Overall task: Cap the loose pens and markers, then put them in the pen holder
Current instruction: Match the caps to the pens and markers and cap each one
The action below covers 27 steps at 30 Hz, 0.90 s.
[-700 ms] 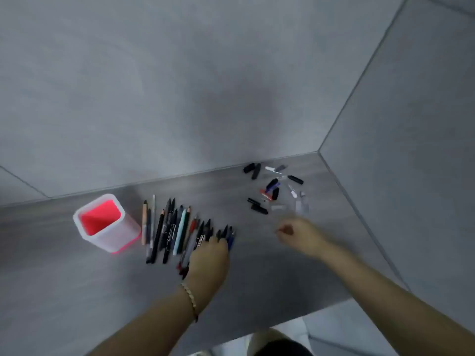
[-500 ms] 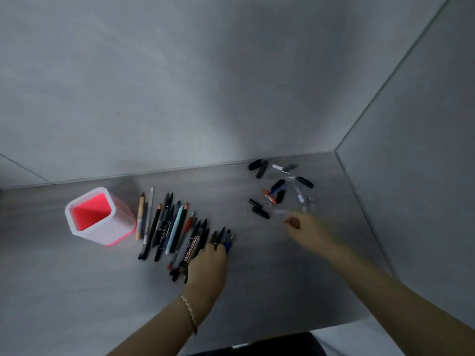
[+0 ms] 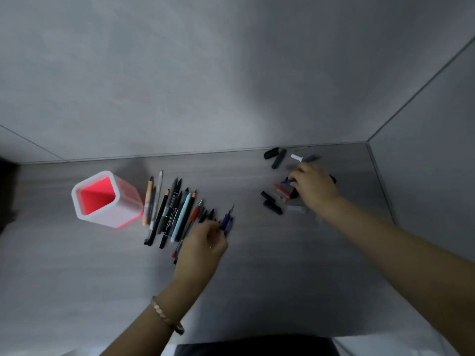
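Light was dim, soft and grey. It was brightest on the middle of the plain grey wall [image 3: 231,86] and fell off to near-black at the far left edge. Motion blur smeared the right hand [image 3: 314,187], the small loose caps [image 3: 276,201] beneath it, and the slim blue pen [image 3: 226,220] pinched by the left hand [image 3: 203,246]. The wide lens splayed the wall's seams outward.

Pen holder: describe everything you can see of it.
The pen holder is a squarish cup with rounded corners: thick white rim, translucent whitish walls, bright red-pink inside, plastic by its look. It stands upright on the grey table, mouth open, nothing visible inside, just left of the row of pens. The left hand, pinching a blue pen, and the right hand at the caps are both clear of it.
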Each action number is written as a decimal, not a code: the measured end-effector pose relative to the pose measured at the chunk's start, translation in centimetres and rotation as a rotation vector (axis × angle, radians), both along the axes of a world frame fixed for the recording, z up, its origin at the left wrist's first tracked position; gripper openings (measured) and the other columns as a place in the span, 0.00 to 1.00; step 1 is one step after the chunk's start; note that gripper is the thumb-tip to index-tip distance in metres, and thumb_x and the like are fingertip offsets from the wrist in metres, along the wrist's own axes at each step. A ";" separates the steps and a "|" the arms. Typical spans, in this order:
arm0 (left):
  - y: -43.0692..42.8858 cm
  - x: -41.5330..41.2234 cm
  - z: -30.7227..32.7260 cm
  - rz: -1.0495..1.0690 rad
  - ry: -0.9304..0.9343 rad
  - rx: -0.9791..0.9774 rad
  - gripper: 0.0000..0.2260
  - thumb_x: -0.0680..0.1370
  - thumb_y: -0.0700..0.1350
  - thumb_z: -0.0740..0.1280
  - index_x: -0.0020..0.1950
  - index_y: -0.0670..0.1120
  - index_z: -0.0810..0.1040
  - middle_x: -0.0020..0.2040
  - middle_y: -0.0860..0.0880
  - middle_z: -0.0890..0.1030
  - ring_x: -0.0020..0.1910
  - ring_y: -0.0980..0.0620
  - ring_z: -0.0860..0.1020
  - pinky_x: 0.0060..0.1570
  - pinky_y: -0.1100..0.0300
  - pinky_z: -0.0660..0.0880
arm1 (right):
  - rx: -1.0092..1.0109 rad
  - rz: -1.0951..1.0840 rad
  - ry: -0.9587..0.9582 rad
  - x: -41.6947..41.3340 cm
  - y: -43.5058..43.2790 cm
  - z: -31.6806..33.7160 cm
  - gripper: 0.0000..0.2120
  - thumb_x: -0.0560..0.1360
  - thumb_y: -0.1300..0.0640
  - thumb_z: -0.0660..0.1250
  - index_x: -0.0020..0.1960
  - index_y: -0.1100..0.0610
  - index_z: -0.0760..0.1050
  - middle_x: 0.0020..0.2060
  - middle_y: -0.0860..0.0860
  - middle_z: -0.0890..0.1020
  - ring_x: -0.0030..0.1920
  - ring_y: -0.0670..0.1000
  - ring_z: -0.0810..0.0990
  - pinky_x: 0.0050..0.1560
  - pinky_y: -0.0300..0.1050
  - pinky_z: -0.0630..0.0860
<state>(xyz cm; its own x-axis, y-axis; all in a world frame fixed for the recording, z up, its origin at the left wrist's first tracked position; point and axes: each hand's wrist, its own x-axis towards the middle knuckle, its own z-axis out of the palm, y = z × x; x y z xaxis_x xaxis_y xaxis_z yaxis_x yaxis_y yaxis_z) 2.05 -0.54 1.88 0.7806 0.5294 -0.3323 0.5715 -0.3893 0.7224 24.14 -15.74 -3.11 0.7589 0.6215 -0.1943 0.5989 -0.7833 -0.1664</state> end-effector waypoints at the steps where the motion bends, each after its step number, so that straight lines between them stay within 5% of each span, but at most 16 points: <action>1: 0.4 -0.1 0.5 0.029 -0.038 -0.084 0.04 0.76 0.41 0.64 0.46 0.51 0.74 0.36 0.48 0.78 0.35 0.51 0.78 0.33 0.64 0.73 | 0.047 -0.021 -0.003 -0.4 0.2 0.5 0.11 0.77 0.59 0.59 0.54 0.63 0.75 0.55 0.60 0.76 0.57 0.60 0.72 0.54 0.54 0.71; 5: 1.9 -0.4 2.4 0.075 -0.107 -0.234 0.10 0.76 0.39 0.64 0.41 0.55 0.74 0.25 0.53 0.74 0.21 0.61 0.69 0.22 0.71 0.65 | 0.486 -0.214 0.216 -4.3 1.2 4.9 0.09 0.77 0.60 0.57 0.52 0.61 0.75 0.42 0.51 0.79 0.41 0.48 0.78 0.46 0.46 0.74; 8: 2.2 -1.0 3.9 0.014 -0.126 -0.375 0.08 0.76 0.38 0.64 0.42 0.52 0.76 0.24 0.58 0.77 0.21 0.63 0.71 0.23 0.72 0.67 | 0.745 -0.307 0.540 -8.9 0.5 8.6 0.06 0.75 0.59 0.61 0.47 0.51 0.76 0.32 0.40 0.77 0.32 0.37 0.75 0.37 0.30 0.72; 10: 2.3 -1.5 4.8 -0.047 -0.161 -0.412 0.08 0.75 0.38 0.65 0.41 0.51 0.77 0.25 0.56 0.78 0.22 0.62 0.72 0.24 0.72 0.67 | 0.831 -0.334 0.648 -11.2 0.0 10.4 0.06 0.74 0.60 0.63 0.43 0.49 0.74 0.33 0.43 0.76 0.31 0.38 0.74 0.35 0.31 0.74; 13: 2.3 -2.3 5.6 -0.136 -0.210 -0.313 0.10 0.73 0.38 0.67 0.40 0.54 0.78 0.29 0.51 0.78 0.25 0.60 0.73 0.25 0.70 0.69 | 0.889 -0.337 0.689 -13.3 0.4 11.8 0.07 0.74 0.61 0.63 0.41 0.51 0.75 0.30 0.48 0.75 0.29 0.40 0.74 0.34 0.31 0.74; 17: 2.5 -3.1 5.8 -0.220 -0.266 -0.182 0.13 0.71 0.38 0.69 0.41 0.57 0.77 0.37 0.53 0.79 0.30 0.60 0.74 0.30 0.73 0.70 | 0.872 -0.288 0.596 -14.5 1.0 12.5 0.07 0.74 0.58 0.62 0.41 0.47 0.75 0.34 0.47 0.77 0.36 0.45 0.75 0.37 0.37 0.74; 23: 2.8 -3.9 5.4 -0.275 -0.325 -0.074 0.11 0.70 0.46 0.70 0.38 0.65 0.77 0.42 0.60 0.79 0.34 0.58 0.74 0.34 0.73 0.69 | 0.838 -0.221 0.618 -15.6 1.4 12.5 0.09 0.73 0.57 0.63 0.40 0.42 0.74 0.35 0.40 0.79 0.38 0.40 0.76 0.38 0.32 0.73; 25: 2.7 -4.0 5.8 -0.334 -0.333 -0.052 0.04 0.69 0.52 0.68 0.41 0.61 0.79 0.43 0.60 0.78 0.35 0.58 0.74 0.35 0.73 0.68 | 0.817 -0.191 0.656 -16.1 1.4 12.7 0.10 0.73 0.59 0.63 0.41 0.44 0.75 0.33 0.44 0.79 0.37 0.40 0.77 0.37 0.31 0.74; 27: 2.6 -4.4 5.9 -0.383 -0.319 -0.038 0.10 0.69 0.56 0.64 0.48 0.57 0.79 0.44 0.56 0.77 0.36 0.56 0.75 0.35 0.70 0.70 | 0.857 -0.200 0.704 -16.6 1.2 13.0 0.11 0.73 0.63 0.63 0.41 0.47 0.76 0.31 0.45 0.80 0.34 0.38 0.78 0.35 0.30 0.74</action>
